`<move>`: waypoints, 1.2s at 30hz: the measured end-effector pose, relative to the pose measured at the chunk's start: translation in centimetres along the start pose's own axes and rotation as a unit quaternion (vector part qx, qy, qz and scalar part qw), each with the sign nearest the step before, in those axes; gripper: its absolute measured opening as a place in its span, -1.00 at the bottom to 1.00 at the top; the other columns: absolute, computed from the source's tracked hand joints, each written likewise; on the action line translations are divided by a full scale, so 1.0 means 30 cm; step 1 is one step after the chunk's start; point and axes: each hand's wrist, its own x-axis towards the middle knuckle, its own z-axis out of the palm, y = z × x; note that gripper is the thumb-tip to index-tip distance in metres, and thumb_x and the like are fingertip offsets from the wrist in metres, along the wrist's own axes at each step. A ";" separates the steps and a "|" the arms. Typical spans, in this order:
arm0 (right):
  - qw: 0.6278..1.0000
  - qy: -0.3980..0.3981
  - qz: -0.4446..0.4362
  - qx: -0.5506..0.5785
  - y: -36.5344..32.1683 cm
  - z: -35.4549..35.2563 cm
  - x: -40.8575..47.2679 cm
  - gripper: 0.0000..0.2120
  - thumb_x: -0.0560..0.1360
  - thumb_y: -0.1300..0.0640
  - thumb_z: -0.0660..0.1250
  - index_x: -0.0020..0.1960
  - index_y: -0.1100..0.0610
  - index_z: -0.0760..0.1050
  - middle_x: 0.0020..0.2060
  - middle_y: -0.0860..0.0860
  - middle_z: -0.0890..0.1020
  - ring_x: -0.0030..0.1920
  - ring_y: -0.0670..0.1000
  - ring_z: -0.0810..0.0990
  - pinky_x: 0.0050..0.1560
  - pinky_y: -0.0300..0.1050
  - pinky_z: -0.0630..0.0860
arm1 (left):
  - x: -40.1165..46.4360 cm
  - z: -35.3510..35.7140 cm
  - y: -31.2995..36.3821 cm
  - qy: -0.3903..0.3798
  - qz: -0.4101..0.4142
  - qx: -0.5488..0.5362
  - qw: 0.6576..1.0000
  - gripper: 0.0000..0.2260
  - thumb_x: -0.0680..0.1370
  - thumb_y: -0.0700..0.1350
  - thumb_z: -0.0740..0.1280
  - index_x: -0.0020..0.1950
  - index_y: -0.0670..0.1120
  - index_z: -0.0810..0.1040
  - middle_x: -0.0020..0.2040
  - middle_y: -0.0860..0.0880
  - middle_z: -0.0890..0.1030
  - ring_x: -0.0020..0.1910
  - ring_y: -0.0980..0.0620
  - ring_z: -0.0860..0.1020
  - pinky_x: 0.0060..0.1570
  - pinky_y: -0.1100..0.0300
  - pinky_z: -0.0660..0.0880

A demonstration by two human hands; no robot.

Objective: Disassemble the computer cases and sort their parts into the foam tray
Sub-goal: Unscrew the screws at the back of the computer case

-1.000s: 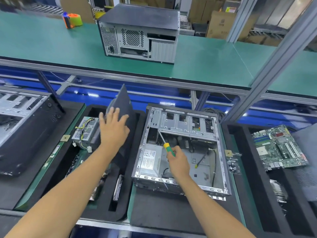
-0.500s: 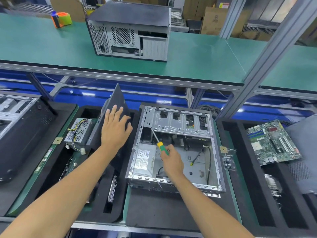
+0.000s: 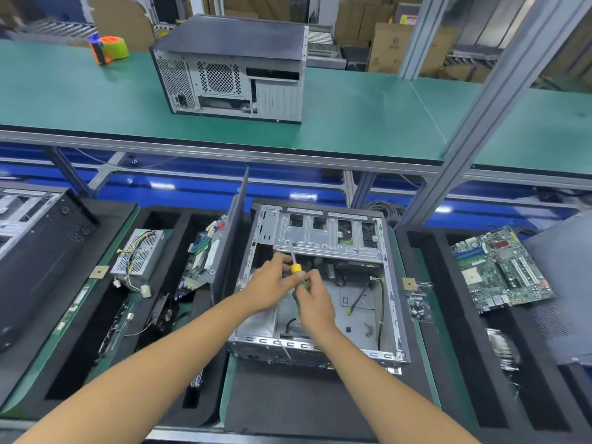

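Yellow-and-green screwdriver (image 3: 296,274) sits clasped in both hands over the open computer case (image 3: 323,283); right hand (image 3: 315,302) wraps the handle, left hand (image 3: 272,285) pinches its top; side panel (image 3: 232,232) stands in the foam tray (image 3: 179,219); beyond, a closed case (image 3: 230,65) on the green bench (image 3: 352,116).

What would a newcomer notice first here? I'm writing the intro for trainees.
Front and centre, both hands meet on a yellow-and-green screwdriver over the open computer case: left hand, right hand. A dark side panel stands on edge just left of it, and a closed case sits on the green bench behind.
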 end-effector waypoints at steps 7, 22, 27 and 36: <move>0.972 0.034 -0.151 -0.178 0.009 -0.120 0.030 -0.82 0.51 -0.14 0.17 0.04 -0.19 0.49 -0.15 -0.18 0.55 -0.16 -0.13 0.53 0.03 -0.02 0.45 | -0.006 0.038 -0.004 0.054 -0.003 -0.110 0.992 -0.84 0.69 -0.18 0.29 0.24 -0.14 0.40 0.00 -0.15 0.60 0.00 -0.17 0.62 0.13 -0.14 0.54; 0.913 0.081 0.071 -0.394 0.203 -0.458 0.212 -0.12 0.56 0.37 0.23 0.60 -0.28 -0.09 0.27 0.15 0.48 -0.30 0.06 0.50 -0.46 -0.09 0.37 | -0.003 0.082 -0.025 0.137 0.090 0.174 0.971 -0.70 0.71 0.16 0.06 0.40 0.10 0.31 -0.22 0.07 0.65 -0.23 0.07 0.57 -0.17 0.14 0.33; 0.929 0.086 0.040 -0.359 0.219 -0.482 0.257 -0.12 0.52 0.44 0.23 0.56 -0.29 0.02 0.15 0.11 0.51 -0.27 0.06 0.51 -0.42 -0.05 0.35 | 0.028 0.101 -0.011 0.104 0.048 0.146 0.983 -0.72 0.73 0.13 0.03 0.37 0.03 0.29 -0.29 0.01 0.59 -0.33 0.01 0.57 -0.35 0.10 0.36; 0.925 0.079 0.032 -0.370 0.219 -0.559 0.320 -0.14 0.51 0.44 0.23 0.57 -0.27 0.06 0.11 0.11 0.51 -0.25 0.08 0.53 -0.32 -0.01 0.51 | 0.080 0.170 0.050 0.101 0.075 0.174 0.977 -0.68 0.75 0.10 0.02 0.46 0.04 0.29 -0.39 0.16 0.42 -0.34 -0.02 0.48 -0.04 0.00 0.40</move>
